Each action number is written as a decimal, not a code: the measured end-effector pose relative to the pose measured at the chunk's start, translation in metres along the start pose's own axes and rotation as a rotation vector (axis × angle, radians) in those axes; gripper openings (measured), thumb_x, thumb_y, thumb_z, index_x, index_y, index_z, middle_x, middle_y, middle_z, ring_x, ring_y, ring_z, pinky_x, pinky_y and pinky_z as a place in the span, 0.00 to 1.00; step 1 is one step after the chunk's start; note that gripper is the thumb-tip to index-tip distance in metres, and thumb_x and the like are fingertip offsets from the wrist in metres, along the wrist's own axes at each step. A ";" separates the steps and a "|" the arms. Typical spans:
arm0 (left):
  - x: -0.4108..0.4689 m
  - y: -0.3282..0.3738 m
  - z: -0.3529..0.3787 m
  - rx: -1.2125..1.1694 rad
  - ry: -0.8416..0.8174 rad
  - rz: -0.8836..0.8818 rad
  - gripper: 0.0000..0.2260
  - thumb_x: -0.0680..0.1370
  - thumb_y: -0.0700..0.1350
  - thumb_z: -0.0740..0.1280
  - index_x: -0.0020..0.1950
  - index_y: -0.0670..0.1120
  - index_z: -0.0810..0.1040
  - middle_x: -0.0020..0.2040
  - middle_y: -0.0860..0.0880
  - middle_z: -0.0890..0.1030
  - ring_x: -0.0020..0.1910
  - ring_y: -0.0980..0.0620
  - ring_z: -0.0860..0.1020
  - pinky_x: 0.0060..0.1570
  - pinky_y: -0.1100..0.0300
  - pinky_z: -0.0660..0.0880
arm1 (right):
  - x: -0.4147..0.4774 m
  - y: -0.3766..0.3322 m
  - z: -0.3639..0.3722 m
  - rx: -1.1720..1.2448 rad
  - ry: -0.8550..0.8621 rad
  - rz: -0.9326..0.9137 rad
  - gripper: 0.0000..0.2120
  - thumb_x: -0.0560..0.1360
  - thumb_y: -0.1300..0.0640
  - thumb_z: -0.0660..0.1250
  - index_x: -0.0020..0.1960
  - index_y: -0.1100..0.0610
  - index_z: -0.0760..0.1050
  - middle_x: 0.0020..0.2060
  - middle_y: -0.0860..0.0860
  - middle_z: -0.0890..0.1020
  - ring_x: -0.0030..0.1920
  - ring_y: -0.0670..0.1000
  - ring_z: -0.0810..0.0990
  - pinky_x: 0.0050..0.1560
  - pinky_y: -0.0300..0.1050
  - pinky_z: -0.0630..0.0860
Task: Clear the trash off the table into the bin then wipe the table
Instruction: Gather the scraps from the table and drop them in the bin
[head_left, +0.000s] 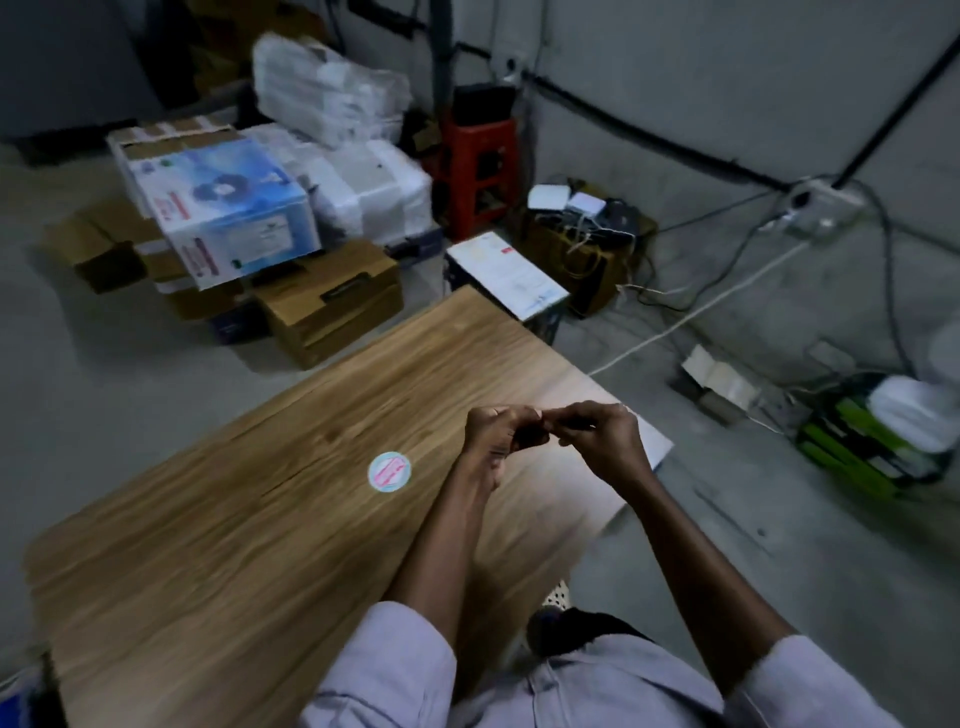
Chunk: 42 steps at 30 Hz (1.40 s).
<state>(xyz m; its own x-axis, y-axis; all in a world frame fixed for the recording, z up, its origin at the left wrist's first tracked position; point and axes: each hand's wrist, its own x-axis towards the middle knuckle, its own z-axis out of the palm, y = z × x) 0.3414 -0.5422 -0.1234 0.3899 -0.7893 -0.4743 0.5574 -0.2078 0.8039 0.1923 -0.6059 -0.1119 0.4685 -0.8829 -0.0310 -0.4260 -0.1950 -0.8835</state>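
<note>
A wooden table (218, 525) fills the lower left of the head view. A round white and blue sticker (389, 471) with pink print lies on it near the middle. My left hand (493, 436) and my right hand (602, 441) meet above the table's right end, fingers curled and fingertips touching. A small dark thing (532, 435) sits between the two hands; what it is stays unclear. A green bin (872, 441) with white stuff in it stands on the floor to the right.
Cardboard boxes (327, 306) and a blue and white box (223, 208) are stacked on the floor beyond the table. A red stool (480, 171), a white box (506, 273), cables (701, 306) and a wall socket (810, 205) lie to the far right.
</note>
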 end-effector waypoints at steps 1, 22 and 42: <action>0.002 -0.005 0.011 0.025 -0.028 -0.006 0.06 0.73 0.31 0.72 0.36 0.37 0.83 0.35 0.38 0.84 0.35 0.43 0.83 0.41 0.52 0.83 | -0.002 0.005 -0.011 0.001 0.018 0.001 0.08 0.71 0.63 0.78 0.47 0.52 0.87 0.38 0.46 0.87 0.36 0.48 0.86 0.40 0.39 0.79; 0.192 -0.177 0.301 0.288 0.030 -0.259 0.09 0.76 0.27 0.68 0.49 0.41 0.76 0.40 0.39 0.82 0.33 0.48 0.80 0.39 0.58 0.80 | 0.129 0.281 -0.211 -0.185 0.245 0.270 0.10 0.71 0.66 0.76 0.47 0.52 0.87 0.44 0.47 0.87 0.46 0.46 0.85 0.52 0.37 0.79; 0.434 -0.309 0.365 0.599 0.042 -0.610 0.12 0.82 0.39 0.64 0.63 0.49 0.79 0.58 0.48 0.82 0.53 0.50 0.79 0.61 0.47 0.77 | 0.312 0.558 -0.214 -0.170 0.162 0.738 0.06 0.75 0.60 0.72 0.50 0.54 0.86 0.46 0.53 0.88 0.48 0.53 0.85 0.51 0.37 0.75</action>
<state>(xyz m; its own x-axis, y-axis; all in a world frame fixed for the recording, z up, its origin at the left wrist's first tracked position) 0.0713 -1.0311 -0.4465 0.1813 -0.4207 -0.8889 0.2017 -0.8688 0.4523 -0.0646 -1.0819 -0.5147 -0.0965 -0.8586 -0.5035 -0.7028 0.4170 -0.5764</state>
